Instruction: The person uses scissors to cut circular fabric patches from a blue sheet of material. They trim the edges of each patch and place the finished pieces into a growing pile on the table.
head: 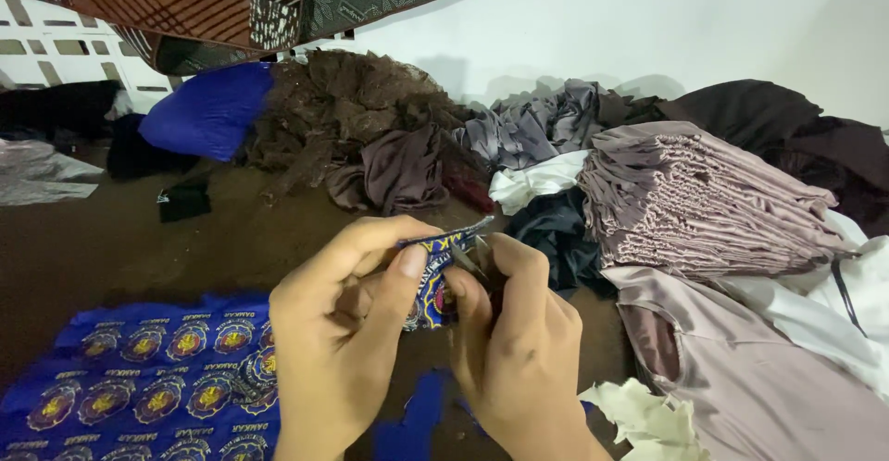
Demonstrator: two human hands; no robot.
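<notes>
My left hand [343,331] pinches a small piece of blue printed cloth [433,271] between thumb and fingers, holding it up near the centre of the view. My right hand [519,341] grips small metal scissors [470,259], whose blades meet the cloth's edge. Below and left lies a larger sheet of blue fabric [139,378] printed with rows of round emblems. Blue scraps [412,419] lie under my hands.
A stack of folded mauve garments [704,202] sits right, with pale satin cloth [759,368] below it. Brown lace [343,109], grey and dark clothes pile at the back. A blue bag [208,109] lies at left. White scraps [648,419] lie at the bottom.
</notes>
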